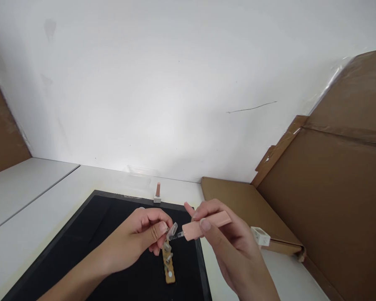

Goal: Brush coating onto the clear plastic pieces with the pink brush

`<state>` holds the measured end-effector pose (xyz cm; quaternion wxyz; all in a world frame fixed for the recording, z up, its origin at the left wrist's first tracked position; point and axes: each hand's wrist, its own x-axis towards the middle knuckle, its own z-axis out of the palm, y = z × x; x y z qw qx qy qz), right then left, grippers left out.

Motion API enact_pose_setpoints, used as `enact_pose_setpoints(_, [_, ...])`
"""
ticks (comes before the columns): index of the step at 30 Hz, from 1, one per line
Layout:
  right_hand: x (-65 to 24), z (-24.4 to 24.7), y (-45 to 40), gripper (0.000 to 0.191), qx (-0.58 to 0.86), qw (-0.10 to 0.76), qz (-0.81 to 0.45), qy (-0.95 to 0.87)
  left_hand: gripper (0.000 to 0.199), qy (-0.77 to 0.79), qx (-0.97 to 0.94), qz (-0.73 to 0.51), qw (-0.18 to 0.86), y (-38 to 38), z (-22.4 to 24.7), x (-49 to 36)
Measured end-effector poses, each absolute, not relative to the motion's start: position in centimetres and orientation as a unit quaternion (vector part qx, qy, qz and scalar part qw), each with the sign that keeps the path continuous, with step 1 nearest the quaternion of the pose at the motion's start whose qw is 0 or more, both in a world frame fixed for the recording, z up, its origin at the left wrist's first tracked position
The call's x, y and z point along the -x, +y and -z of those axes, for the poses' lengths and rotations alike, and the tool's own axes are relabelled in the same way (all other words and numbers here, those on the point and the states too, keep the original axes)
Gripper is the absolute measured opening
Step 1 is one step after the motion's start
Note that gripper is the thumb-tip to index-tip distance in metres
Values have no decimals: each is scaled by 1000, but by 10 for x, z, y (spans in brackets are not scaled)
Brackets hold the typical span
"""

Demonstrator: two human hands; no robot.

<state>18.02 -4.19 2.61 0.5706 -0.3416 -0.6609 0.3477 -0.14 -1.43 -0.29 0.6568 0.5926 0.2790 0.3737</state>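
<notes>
My left hand (150, 236) pinches a small clear nail-shaped piece (173, 230) between thumb and fingertips. In my right hand (225, 238) is a pink tube (207, 225), tilted, with its clear tip pointing left and meeting or nearly meeting the clear piece. Another pink part (189, 208) sticks out beyond my right fingers; what it belongs to is hidden. Below the hands, a wooden strip (169, 271) bearing small clear pieces and a white dot extends over the black mat (90, 234).
Behind the mat's far edge, a pink-capped item (158, 189) stands in a white block (157, 199). A clear tray (139, 177) is near the wall. On the right are a flat cardboard box (238, 200), a white square holder (260, 236) and tall cardboard panels (338, 179).
</notes>
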Motion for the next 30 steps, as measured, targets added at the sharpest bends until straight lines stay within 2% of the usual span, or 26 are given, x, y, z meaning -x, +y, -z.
enact_pose_setpoints(7, [-182, -27, -43, 11, 404, 589, -154, -683, 44, 294, -587, -396, 641, -13, 4, 1])
enact_pose_setpoints(14, [-181, -32, -49, 9, 360, 543, -163, -741, 45, 288, -589, -391, 647, -14, 4, 2])
enact_pose_setpoints(21, [-179, -30, -45, 4, 365, 571, -81, -731, 45, 295, -584, -395, 645, -14, 6, 1])
enact_pose_setpoints(25, [-178, -29, -46, 4, 320, 552, -98, -764, 43, 295, -577, -397, 650, -14, 4, 0])
enact_pose_setpoints(30, [-179, -28, -47, 10, 358, 546, -32, -757, 43, 292, -562, -409, 657, -13, 3, -2])
